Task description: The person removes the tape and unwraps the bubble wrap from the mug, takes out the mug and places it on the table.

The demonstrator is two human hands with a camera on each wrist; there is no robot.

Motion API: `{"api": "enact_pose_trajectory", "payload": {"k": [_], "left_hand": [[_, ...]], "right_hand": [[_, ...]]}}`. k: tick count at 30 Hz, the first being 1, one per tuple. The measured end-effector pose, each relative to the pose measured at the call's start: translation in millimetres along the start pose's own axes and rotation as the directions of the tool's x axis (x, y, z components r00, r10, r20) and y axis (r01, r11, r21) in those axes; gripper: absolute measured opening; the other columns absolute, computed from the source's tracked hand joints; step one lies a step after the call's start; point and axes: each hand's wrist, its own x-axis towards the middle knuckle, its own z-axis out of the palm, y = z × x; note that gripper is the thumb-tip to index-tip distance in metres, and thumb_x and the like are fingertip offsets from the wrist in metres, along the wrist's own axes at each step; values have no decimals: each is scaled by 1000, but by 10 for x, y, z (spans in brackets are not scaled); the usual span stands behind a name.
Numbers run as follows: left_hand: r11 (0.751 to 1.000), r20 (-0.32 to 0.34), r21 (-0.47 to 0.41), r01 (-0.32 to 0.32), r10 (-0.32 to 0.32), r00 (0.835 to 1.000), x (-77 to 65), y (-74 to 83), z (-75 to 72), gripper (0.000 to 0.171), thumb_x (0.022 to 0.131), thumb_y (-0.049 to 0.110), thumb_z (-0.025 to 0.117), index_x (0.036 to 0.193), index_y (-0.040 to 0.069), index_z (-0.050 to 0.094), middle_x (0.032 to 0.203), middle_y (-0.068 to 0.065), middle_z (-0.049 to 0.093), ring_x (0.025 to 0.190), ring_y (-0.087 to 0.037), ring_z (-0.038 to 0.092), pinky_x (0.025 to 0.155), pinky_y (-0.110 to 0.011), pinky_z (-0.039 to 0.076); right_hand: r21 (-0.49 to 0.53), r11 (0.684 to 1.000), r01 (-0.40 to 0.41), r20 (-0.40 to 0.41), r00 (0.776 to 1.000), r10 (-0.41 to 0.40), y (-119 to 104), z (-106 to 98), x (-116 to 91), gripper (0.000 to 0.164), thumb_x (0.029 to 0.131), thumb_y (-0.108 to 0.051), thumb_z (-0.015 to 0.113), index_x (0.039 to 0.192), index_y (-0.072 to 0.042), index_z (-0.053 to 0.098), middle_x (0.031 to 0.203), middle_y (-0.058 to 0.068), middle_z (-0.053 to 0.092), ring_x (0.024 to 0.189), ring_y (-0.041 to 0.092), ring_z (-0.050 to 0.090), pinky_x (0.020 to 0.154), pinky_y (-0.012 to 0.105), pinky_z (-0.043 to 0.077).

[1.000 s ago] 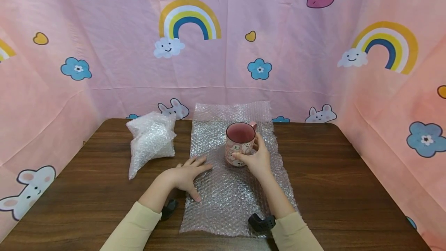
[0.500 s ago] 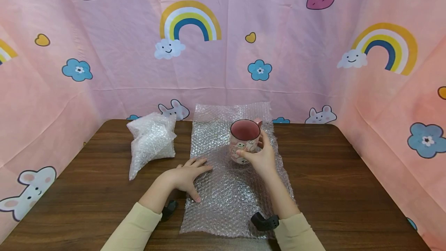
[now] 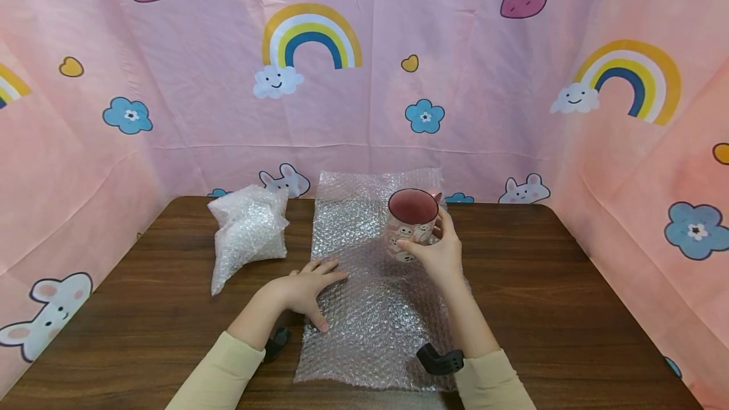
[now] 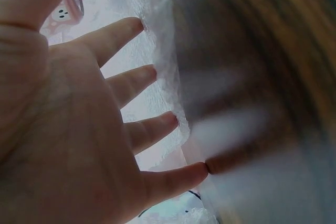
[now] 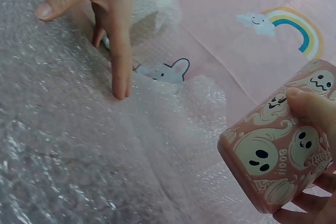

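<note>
A pink mug [image 3: 398,229] with raised ghost figures and a darker pink inside is in my right hand [image 3: 443,261], thumb on its near side and fingers round its far side by the handle. In the right wrist view the mug [image 5: 260,153] appears raised off the bubble wrap [image 5: 79,129], its ghosts and "Boo" lettering showing. My left hand [image 3: 304,290] rests with spread fingers on the left edge of the bubble wrap sheet [image 3: 370,340], which lies flat on the table. The left wrist view shows those fingers [image 4: 128,85] straight along the wrap's edge.
A bundle in bubble wrap [image 3: 250,226] stands at the back left of the dark wooden table [image 3: 541,309]; its contents are hidden. Pink printed cloth [image 3: 484,81] hangs behind and along both sides. Each wrist wears a black device [image 3: 440,360].
The mug has moved right and upward in the head view, carried by my right hand. My left hand has stayed in place on the wrap.
</note>
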Motion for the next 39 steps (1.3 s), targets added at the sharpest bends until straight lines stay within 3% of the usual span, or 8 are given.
{"api": "enact_pose_trajectory", "payload": {"k": [14, 23, 39], "left_hand": [[1000, 6, -5, 1, -1, 1000, -18, 36, -13, 100, 66, 32, 88, 149, 17, 35, 158, -13, 13, 141, -43, 5, 101, -71, 16], [1000, 5, 2, -2, 2, 1000, -2, 18, -2, 100, 65, 33, 88, 149, 17, 36, 158, -13, 13, 141, -43, 5, 101, -71, 16], [1000, 11, -8, 3, -3, 1000, -3, 22, 2, 101, 66, 33, 88, 150, 17, 35, 158, -12, 12, 142, -42, 4, 101, -71, 16]], "right_hand": [[15, 1000, -8, -54, 999, 9, -32, -216, 43, 88, 68, -19, 89, 142, -22, 40, 133, 2, 51, 119, 26, 48, 84, 46, 51], [-2, 1000, -9, -119, 993, 9, -52, -400, 83, 90, 68, -17, 89, 143, -20, 40, 130, 8, 51, 116, 25, 48, 82, 43, 49], [-58, 997, -48, -260, 965, 31, 105, -701, 177, 89, 68, -24, 89, 143, -20, 40, 129, 9, 51, 113, 25, 51, 83, 42, 48]]}}
